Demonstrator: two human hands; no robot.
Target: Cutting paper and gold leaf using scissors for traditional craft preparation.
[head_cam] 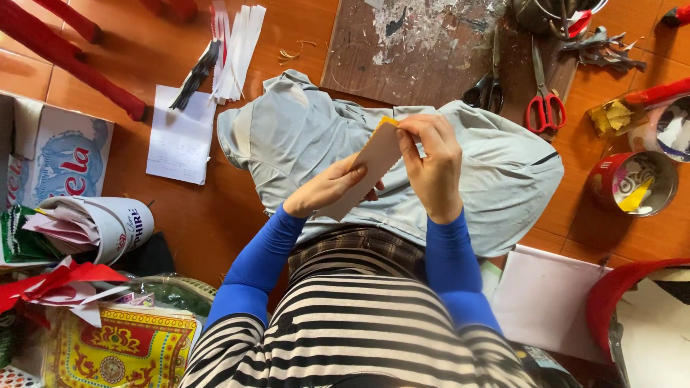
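Above the grey cloth [496,179] spread on the orange floor, both hands hold a tan paper strip [366,169]. Left hand [327,188] supports its lower part, fingers closed under it. Right hand [431,162] pinches the top edge, fingers together. Red-handled scissors [545,104] lie near, beside black scissors [487,86].

Red-handled scissors [545,108] and black scissors [486,92] lay beyond right hand; red tin [632,184] farther right; white paper sheet [179,135] beyond left hand; grey cloth [302,136] beneath both.
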